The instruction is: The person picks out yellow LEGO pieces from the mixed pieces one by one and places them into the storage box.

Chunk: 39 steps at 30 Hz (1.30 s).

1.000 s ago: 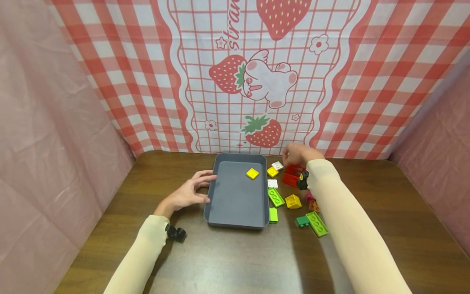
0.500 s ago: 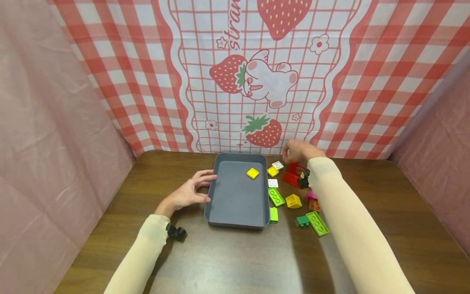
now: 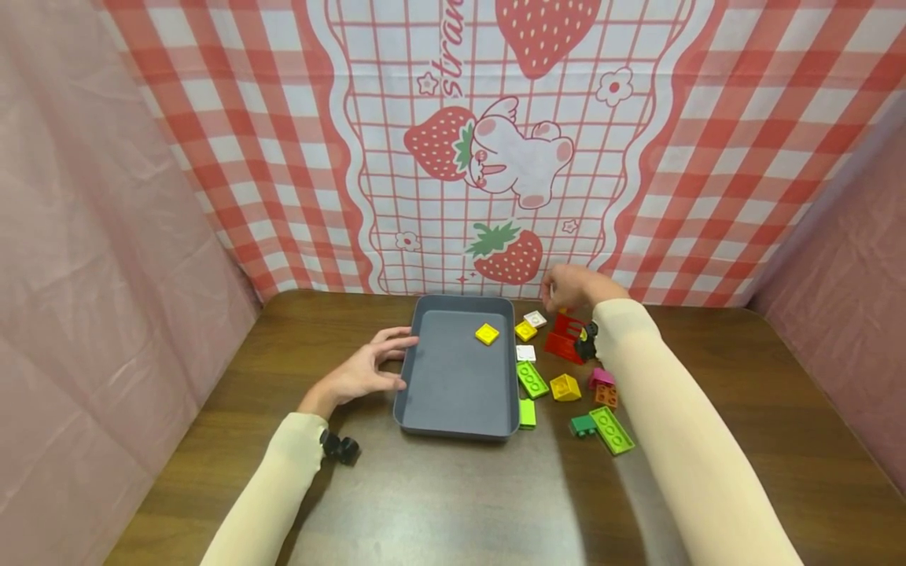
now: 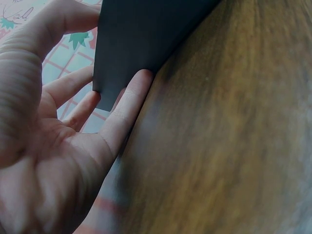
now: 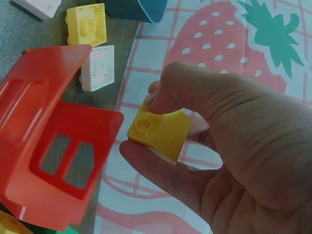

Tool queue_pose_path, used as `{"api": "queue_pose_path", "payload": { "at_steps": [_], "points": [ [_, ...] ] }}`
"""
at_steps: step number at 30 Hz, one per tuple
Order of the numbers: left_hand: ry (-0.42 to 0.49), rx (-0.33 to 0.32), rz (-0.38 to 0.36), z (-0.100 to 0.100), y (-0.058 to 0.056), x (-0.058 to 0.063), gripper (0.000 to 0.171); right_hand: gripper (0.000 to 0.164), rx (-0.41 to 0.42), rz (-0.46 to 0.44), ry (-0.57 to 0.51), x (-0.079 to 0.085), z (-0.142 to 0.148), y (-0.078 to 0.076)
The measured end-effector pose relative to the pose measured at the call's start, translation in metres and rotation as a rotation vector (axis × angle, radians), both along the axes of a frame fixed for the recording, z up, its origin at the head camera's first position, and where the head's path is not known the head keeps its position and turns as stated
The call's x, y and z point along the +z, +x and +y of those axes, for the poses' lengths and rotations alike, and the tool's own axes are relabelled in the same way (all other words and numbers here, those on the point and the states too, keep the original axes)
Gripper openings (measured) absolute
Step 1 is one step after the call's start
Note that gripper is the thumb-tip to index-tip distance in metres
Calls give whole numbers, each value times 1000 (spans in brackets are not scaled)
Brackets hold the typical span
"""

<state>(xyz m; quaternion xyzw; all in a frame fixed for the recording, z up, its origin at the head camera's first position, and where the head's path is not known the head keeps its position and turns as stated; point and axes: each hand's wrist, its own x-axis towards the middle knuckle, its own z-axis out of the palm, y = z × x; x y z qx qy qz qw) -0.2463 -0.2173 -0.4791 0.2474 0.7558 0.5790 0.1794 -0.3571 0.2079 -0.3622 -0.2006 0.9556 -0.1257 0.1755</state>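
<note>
My left hand [image 3: 361,369] rests against the left side of a dark grey tray [image 3: 453,393], fingers extended. In the left wrist view, the fingertips touch the tray wall [image 4: 129,44]. A small yellow toy brick [image 3: 487,334] lies inside the tray, toward its back right. At the back of the table, my right hand [image 3: 572,286] holds another yellow toy brick [image 5: 161,129], pinched between thumb and fingers. Directly below that hand in the head view is a red toy piece with window openings [image 3: 564,346].
Right of the tray lie white bricks [image 3: 526,353], a yellow brick [image 3: 525,330], light green plates [image 3: 532,380], a yellow sloped brick [image 3: 565,387], a dark green brick [image 3: 583,426], and pink [image 3: 602,378] and orange-brown [image 3: 605,395] bricks. A checked cloth [image 3: 283,157] hangs behind.
My right hand has drawn slightly up and back from the red piece, and a bit of yellow now shows beneath it. My left hand and the tray have stayed in place.
</note>
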Motion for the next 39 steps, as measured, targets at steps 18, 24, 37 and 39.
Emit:
{"api": "queue_pose_path", "payload": {
  "at_steps": [18,24,37,39],
  "points": [
    [-2,1,3,0,0,0,82,4,23,49,9,22,-5,3],
    [-7,0,4,0,1,0,81,5,16,63,23,22,-4,2],
    [-7,-2,8,0,0,-1,82,5,101,94,51,17,-12,2],
    [-9,-1,8,0,-1,-1,82,6,108,88,46,13,-11,-1]
  ]
}}
